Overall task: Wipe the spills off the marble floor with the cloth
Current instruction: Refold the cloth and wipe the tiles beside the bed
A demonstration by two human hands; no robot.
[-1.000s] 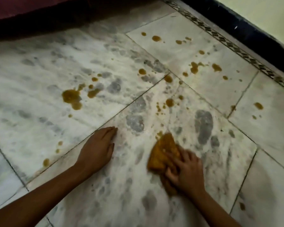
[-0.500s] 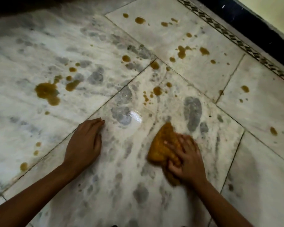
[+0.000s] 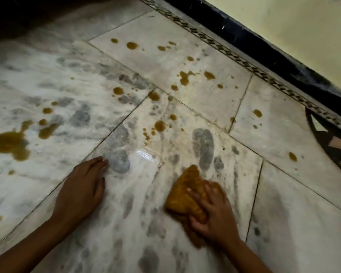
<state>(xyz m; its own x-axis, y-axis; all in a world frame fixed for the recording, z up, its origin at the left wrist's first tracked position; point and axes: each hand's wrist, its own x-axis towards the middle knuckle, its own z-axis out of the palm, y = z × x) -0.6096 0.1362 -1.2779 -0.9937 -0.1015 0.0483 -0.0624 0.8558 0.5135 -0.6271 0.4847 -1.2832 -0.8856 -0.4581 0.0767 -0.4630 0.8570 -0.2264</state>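
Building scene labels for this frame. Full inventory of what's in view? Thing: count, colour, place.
marble floor: several large tiles, white with grey veining, fills most of the view
spills: many drops and puddles, brownish yellow, scattered across the far and left tiles; biggest puddle at the left edge
cloth: one, mustard brown, bunched on the near centre tile
border strip: one, dark patterned inlay, along the floor's far edge
skirting: one, black, at the wall base
wall: one, pale yellow, top right
inlay motif: one, black with pale triangles, right edge, partly cut off
left hand: flat on the floor, empty
right hand: pressed on the cloth, fingers gripping it
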